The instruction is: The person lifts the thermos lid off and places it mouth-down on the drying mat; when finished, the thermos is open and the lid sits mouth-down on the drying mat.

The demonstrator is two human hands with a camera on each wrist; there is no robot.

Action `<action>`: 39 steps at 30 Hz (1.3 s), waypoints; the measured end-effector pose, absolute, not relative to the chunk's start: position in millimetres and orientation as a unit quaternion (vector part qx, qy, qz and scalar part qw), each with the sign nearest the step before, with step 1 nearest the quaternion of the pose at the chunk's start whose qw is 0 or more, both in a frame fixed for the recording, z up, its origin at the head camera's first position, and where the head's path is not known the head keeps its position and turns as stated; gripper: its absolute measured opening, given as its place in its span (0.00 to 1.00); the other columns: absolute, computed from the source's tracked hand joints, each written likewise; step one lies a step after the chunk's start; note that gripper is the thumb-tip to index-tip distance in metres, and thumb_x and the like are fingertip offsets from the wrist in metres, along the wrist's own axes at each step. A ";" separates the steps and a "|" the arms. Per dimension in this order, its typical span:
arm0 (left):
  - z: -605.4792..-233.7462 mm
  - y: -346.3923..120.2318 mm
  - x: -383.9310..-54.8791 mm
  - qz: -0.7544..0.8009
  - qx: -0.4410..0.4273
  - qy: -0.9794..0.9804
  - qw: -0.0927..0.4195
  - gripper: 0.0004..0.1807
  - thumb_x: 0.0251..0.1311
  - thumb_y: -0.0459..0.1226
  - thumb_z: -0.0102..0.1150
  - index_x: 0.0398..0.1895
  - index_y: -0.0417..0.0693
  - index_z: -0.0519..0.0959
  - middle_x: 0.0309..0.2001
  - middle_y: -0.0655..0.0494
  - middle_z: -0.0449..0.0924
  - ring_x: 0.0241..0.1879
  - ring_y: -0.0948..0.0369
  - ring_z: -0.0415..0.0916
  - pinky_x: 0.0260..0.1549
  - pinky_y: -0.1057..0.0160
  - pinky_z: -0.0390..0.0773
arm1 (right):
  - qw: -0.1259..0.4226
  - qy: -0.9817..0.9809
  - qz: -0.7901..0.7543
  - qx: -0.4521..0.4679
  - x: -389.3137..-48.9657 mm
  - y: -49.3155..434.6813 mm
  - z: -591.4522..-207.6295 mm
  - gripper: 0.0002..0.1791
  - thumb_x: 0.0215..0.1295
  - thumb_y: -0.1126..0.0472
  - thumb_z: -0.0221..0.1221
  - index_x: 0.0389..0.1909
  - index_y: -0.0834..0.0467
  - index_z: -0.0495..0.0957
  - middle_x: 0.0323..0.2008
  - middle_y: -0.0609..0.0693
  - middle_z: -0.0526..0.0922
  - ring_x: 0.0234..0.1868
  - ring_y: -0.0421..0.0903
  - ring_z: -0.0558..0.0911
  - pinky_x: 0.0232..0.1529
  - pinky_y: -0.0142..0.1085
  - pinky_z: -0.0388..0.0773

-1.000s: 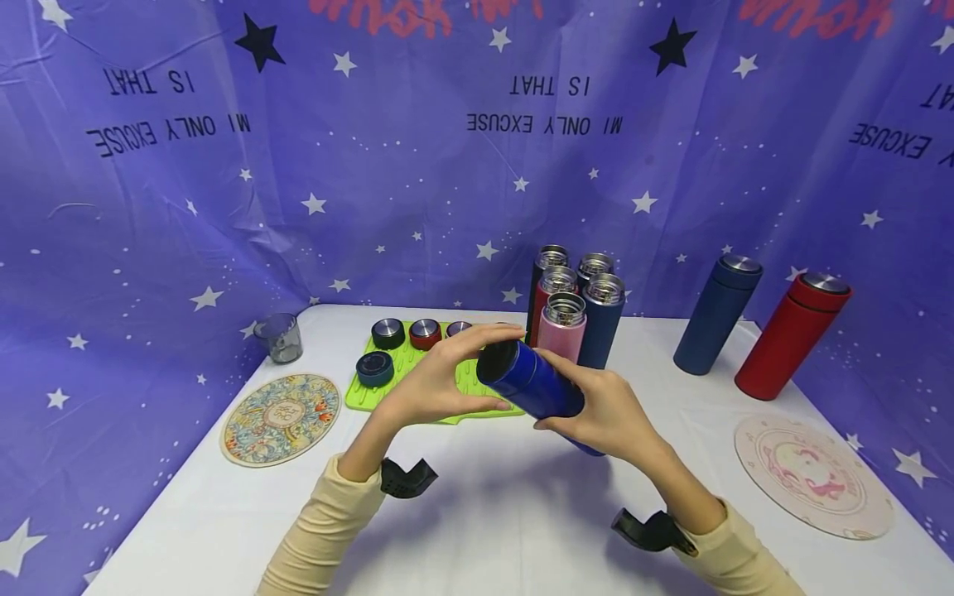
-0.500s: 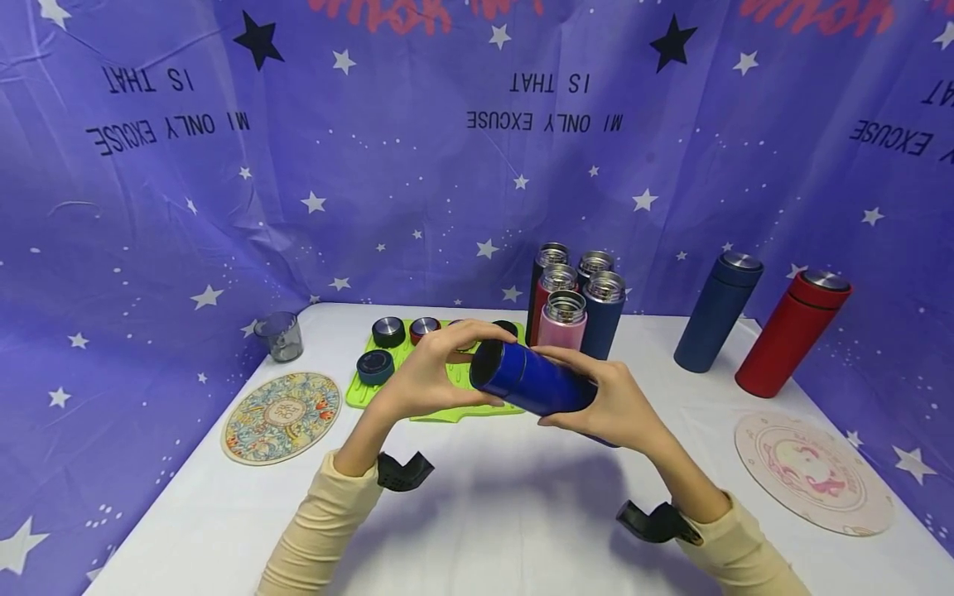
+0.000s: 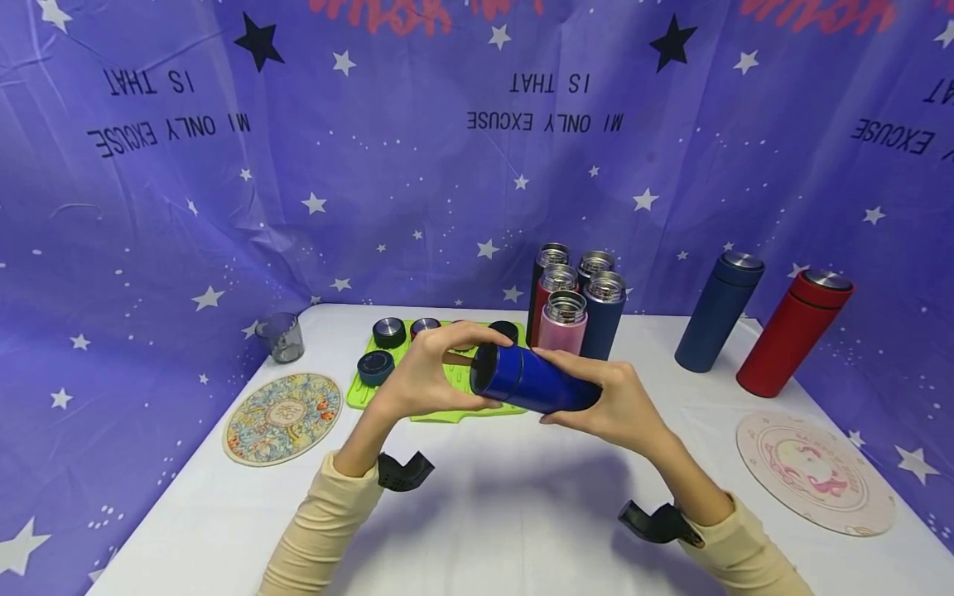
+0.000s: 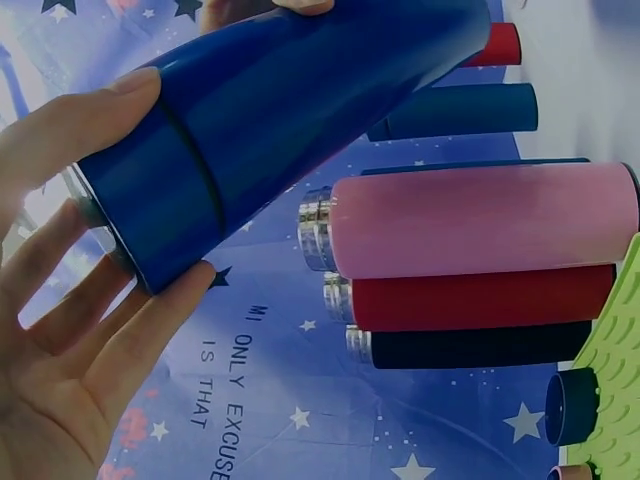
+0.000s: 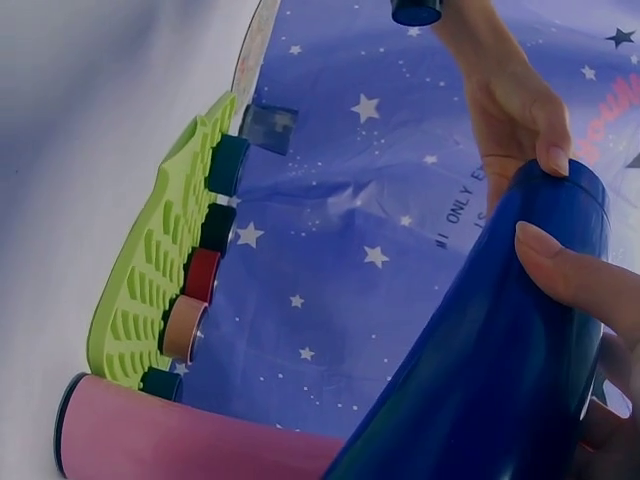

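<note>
A blue thermos bottle (image 3: 544, 385) is held above the table, lying nearly level, its lid end toward the left. My left hand (image 3: 421, 377) holds the lid end between thumb and fingers; in the left wrist view a dark seam separates the lid from the body (image 4: 330, 90). Around the body, my right hand (image 3: 614, 406) wraps its thumb and fingers; its palm hides the base in the head view. Behind the bottle stand several uncapped thermos bottles, among them a pink one (image 3: 562, 335) and a navy one (image 3: 605, 319).
A green mat (image 3: 440, 416) bears several lids, including a black one (image 3: 388, 333) and a dark blue one (image 3: 375, 367). A glass cup (image 3: 283, 339) and patterned round mat (image 3: 249, 430) are left. Capped blue (image 3: 711, 323) and red (image 3: 786, 343) thermoses stand right, near a pink round mat (image 3: 768, 447).
The blue thermos has turned from a steeper slant to nearly level, with its lid end a little farther left. My right hand has shifted slightly right. Both hands still hold the bottle.
</note>
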State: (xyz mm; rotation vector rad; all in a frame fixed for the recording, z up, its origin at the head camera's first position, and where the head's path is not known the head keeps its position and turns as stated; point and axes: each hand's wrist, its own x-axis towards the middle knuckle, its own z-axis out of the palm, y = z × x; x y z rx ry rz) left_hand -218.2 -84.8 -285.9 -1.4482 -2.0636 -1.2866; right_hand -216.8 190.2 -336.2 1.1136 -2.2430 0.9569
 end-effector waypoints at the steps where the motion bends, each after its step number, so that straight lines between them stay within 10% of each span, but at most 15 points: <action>1: -286.0 -84.4 -218.1 -0.451 -0.501 -0.722 0.155 0.34 0.34 0.27 0.80 0.51 0.35 0.78 0.50 0.43 0.79 0.52 0.52 0.78 0.39 0.53 0.83 | 0.231 -0.814 0.347 0.404 -216.8 189.9 -336.8 0.46 0.36 0.55 0.80 0.63 0.50 0.75 0.56 0.48 0.80 0.52 0.49 0.81 0.49 0.46 0.81; 32: -320.8 -71.4 -240.5 -0.513 -0.311 -0.788 0.137 0.34 0.43 0.48 0.77 0.57 0.53 0.78 0.47 0.55 0.82 0.39 0.59 0.83 0.32 0.65 0.84 | 0.387 -0.824 0.191 0.366 -220.4 187.6 -345.6 0.47 0.37 0.57 0.79 0.65 0.49 0.73 0.57 0.55 0.79 0.53 0.57 0.80 0.46 0.53 0.80; 39: -320.3 -72.2 -241.8 -0.466 -0.402 -0.776 0.136 0.39 0.46 0.44 0.77 0.64 0.49 0.72 0.57 0.56 0.76 0.52 0.59 0.77 0.45 0.61 0.81 | 0.272 -0.851 0.263 0.364 -213.2 199.5 -330.6 0.45 0.37 0.54 0.80 0.64 0.47 0.74 0.53 0.53 0.82 0.47 0.53 0.83 0.44 0.49 0.82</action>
